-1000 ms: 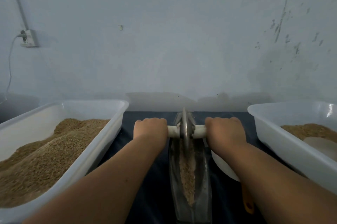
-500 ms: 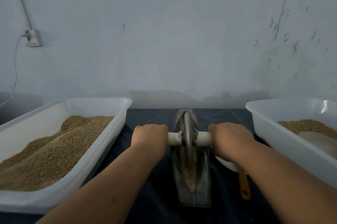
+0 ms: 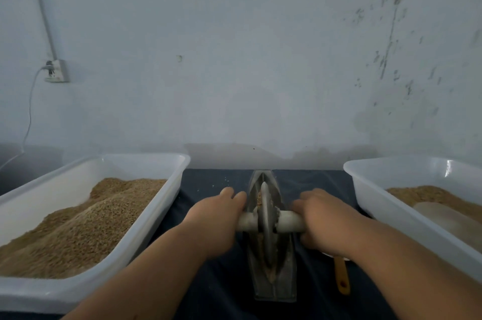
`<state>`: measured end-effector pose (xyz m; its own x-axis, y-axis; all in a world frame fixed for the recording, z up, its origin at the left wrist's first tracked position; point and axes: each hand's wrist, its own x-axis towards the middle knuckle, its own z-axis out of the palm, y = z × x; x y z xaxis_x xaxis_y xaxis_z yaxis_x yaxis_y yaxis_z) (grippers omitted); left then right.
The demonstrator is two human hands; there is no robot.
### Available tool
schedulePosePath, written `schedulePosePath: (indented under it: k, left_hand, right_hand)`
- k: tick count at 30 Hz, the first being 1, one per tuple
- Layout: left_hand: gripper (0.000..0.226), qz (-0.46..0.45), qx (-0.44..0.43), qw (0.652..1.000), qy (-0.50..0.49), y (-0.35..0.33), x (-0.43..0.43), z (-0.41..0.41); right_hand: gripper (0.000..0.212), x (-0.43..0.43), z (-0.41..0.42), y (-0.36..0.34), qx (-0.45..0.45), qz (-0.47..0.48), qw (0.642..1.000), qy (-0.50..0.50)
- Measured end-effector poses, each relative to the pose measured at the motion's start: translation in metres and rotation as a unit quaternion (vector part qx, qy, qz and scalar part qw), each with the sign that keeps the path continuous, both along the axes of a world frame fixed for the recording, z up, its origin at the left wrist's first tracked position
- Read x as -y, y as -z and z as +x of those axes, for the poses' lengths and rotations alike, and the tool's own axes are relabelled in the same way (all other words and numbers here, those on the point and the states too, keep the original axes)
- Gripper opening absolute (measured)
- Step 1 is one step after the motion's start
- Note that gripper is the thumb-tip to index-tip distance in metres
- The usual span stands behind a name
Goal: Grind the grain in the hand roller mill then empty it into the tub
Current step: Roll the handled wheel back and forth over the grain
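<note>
The roller mill [image 3: 273,280] lies mid-tabletop [image 3: 214,181], its trough running twelve to six with grain [image 3: 259,239] inside. The left hand [image 3: 219,215] presses its palm on the white handle bar [image 3: 289,220] at the wheel's [image 3: 265,205] nine o'clock, fingers stretched forward. The right hand [image 3: 323,218] is at three o'clock, thumb hooked under the bar. The left tub [image 3: 167,189] and right tub [image 3: 365,184] flank them.

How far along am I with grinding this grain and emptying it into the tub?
Partway. Done: the trough is loaded, brown grain showing along it. In hand: your left hand and right hand are on the handle, wheel set in the trough. Left: finishing the grind, then tipping it into a tub; the trough isn't emptied yet.
</note>
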<state>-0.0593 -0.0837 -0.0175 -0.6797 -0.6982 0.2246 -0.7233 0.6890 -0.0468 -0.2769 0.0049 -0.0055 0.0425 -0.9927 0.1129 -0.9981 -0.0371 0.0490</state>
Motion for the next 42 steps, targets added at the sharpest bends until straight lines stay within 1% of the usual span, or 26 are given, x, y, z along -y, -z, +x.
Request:
schedulePosePath:
  k: [2, 5, 8, 10, 12, 14, 15, 18, 22, 26, 29, 32, 35, 38, 42]
  left_hand:
    - [0.038, -0.007, -0.009, 1.0, 0.021, 0.007, 0.005, -0.005]
    - [0.032, -0.02, -0.02, 1.0, -0.002, 0.016, 0.017, -0.015]
    - [0.035, -0.031, -0.029, 0.998, -0.037, 0.016, 0.036, -0.026]
    - [0.036, -0.062, -0.017, 0.996, -0.067, 0.014, 0.049, -0.031]
    - [0.03, -0.092, -0.006, 0.992, -0.09, 0.013, 0.057, -0.033]
    - [0.023, -0.102, -0.01, 0.99, -0.1, 0.015, 0.06, -0.034]
    - [0.023, -0.104, -0.012, 0.989, -0.1, 0.016, 0.061, -0.034]
    - [0.031, -0.097, -0.009, 0.99, -0.098, 0.021, 0.057, -0.029]
    - [0.029, -0.068, 0.009, 0.993, -0.096, 0.019, 0.041, -0.017]
    - [0.025, -0.032, 0.038, 0.995, -0.081, 0.011, 0.02, -0.006]
    - [0.029, -0.006, 0.055, 0.996, -0.072, 0.004, 0.005, 0.002]
    - [0.03, 0.003, 0.059, 0.995, -0.075, 0.002, -0.004, 0.007]
    - [0.03, -0.001, 0.051, 0.995, -0.09, 0.004, -0.001, 0.003]
    - [0.026, -0.002, 0.036, 0.994, -0.104, 0.008, 0.016, -0.008]
    - [0.02, -0.001, 0.038, 0.992, -0.124, 0.007, 0.048, -0.027]
  right_hand:
    - [0.023, 0.01, -0.001, 0.005, 0.015, -0.01, 1.0, 0.016]
    - [0.012, 0.029, -0.007, 0.01, -0.011, -0.016, 0.999, 0.03]
    - [0.024, 0.051, -0.018, 0.018, -0.018, -0.042, 0.997, 0.054]
    - [0.027, 0.062, -0.023, 0.023, -0.014, -0.07, 0.995, 0.067]
    - [0.03, 0.069, -0.028, 0.027, -0.007, -0.09, 0.993, 0.078]
    - [0.03, 0.072, -0.029, 0.029, -0.007, -0.103, 0.991, 0.084]
    - [0.029, 0.072, -0.03, 0.03, -0.009, -0.108, 0.991, 0.085]
    - [0.028, 0.066, -0.028, 0.033, -0.017, -0.118, 0.99, 0.079]
    - [0.025, 0.05, -0.019, 0.03, -0.031, -0.109, 0.991, 0.069]
    - [0.024, 0.026, -0.01, 0.022, -0.028, -0.063, 0.995, 0.077]
    - [0.027, 0.007, -0.004, 0.015, -0.029, -0.036, 0.996, 0.077]
    - [0.027, -0.003, -0.001, 0.009, -0.03, -0.012, 0.997, 0.072]
    - [0.023, 0.002, -0.003, 0.008, -0.03, 0.002, 0.997, 0.073]
    - [0.027, 0.024, -0.009, 0.015, -0.036, -0.027, 0.995, 0.084]
    - [0.024, 0.059, -0.022, 0.027, -0.06, -0.121, 0.988, 0.073]
